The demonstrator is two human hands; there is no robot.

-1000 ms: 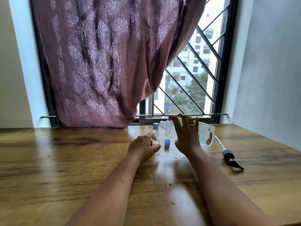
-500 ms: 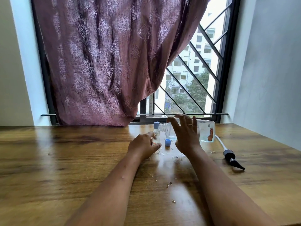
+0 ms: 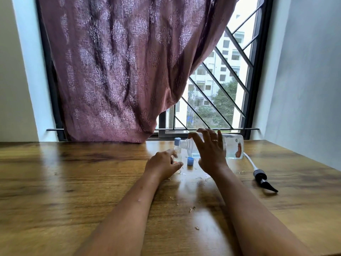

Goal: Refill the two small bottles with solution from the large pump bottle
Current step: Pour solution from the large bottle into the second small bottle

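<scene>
My right hand (image 3: 210,152) grips the large clear bottle (image 3: 234,145), which is held almost level just above the table. Its open threaded neck points left and a little liquid pools in its lower side. My left hand (image 3: 160,165) is closed around a small open bottle (image 3: 178,160) standing on the table, just below and left of the large bottle's neck. A second small bottle (image 3: 177,146) with a blue cap stands right behind it, partly overlapping it. A loose blue cap (image 3: 190,161) lies between my hands.
The black pump head (image 3: 262,179) with its white tube lies on the wooden table (image 3: 55,182) to the right. Small crumbs and drops dot the wood near my arms. A purple curtain (image 3: 120,71) and a barred window stand behind the table.
My right hand has levelled the large bottle and brought its neck slightly lower toward the small bottles. My left hand has stayed on the small bottle.
</scene>
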